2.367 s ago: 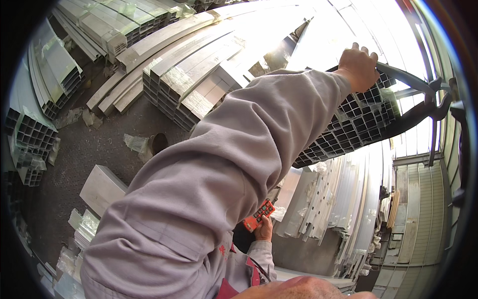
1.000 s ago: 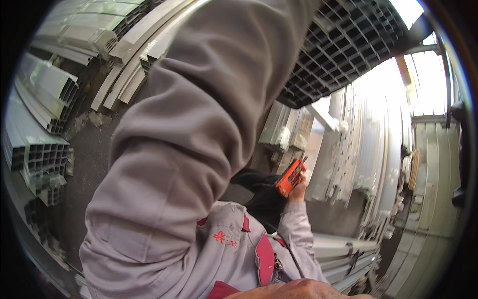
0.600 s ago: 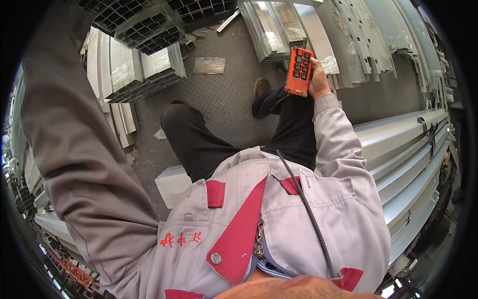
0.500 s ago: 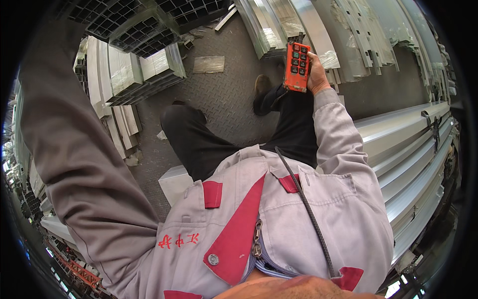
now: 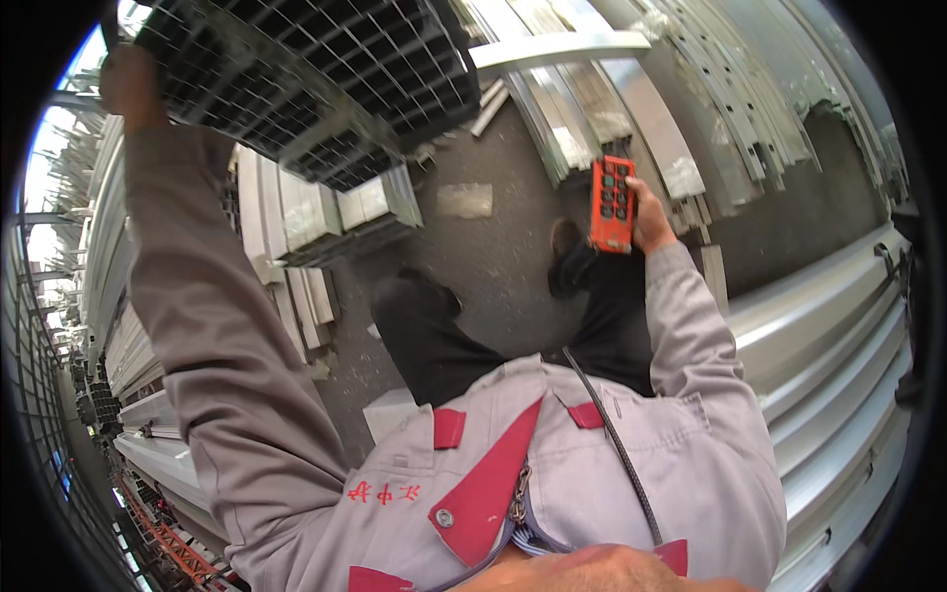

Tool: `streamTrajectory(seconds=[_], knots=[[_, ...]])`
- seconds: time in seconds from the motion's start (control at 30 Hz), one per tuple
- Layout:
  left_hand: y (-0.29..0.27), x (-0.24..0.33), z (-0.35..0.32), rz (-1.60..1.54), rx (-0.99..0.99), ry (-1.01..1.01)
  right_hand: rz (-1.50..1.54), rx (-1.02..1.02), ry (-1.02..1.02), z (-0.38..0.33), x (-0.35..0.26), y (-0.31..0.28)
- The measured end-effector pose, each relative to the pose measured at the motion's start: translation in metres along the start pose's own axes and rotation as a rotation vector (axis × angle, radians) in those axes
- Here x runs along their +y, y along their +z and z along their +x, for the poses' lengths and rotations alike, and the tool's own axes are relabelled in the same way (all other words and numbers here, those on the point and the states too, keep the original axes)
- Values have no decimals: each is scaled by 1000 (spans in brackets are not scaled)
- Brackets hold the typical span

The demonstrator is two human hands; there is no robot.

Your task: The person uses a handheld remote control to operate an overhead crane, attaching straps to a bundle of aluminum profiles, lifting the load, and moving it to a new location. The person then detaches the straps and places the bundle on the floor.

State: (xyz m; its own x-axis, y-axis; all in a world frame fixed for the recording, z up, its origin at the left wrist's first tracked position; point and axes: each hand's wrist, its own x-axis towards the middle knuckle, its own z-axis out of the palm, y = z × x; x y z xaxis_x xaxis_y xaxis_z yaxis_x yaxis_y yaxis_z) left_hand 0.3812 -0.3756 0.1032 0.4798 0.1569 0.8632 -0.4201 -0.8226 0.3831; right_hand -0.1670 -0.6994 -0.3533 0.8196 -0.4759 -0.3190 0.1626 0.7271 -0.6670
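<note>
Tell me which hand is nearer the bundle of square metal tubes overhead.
Left. The left hand is raised and rests against the tube bundle at its left end. The right hand is lower, apart from it, holding the orange remote.

Single head-worn fisheye looking steeply down own torso; grey jacket [image 5: 552, 483] close at bottom of frame; floor [image 5: 493, 257] farther, centre.

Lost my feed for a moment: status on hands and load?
Left hand up against hanging bundle of square metal tubes. Right hand grips orange push-button remote. Stacked profiles close beneath.
</note>
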Motion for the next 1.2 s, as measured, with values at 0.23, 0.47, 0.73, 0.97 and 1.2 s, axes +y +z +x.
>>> streamTrajectory(seconds=[0.23, 0.47, 0.73, 0.97, 1.2], knots=[[-29, 22, -17, -261, -24, -83, -70, 26, -78, -14, -5, 9], [-24, 16, -14, -311, -21, -74, 74, 34, -37, -11, -5, -9], [-21, 12, -7, -280, -11, -96, 94, 7, -44, -12, -5, -14], [29, -40, 51, -438, -80, -182, 41, -81, -61, -18, -9, -14], [80, -113, 102, -288, -39, 222, -26, -92, -67, -21, -14, -11]])
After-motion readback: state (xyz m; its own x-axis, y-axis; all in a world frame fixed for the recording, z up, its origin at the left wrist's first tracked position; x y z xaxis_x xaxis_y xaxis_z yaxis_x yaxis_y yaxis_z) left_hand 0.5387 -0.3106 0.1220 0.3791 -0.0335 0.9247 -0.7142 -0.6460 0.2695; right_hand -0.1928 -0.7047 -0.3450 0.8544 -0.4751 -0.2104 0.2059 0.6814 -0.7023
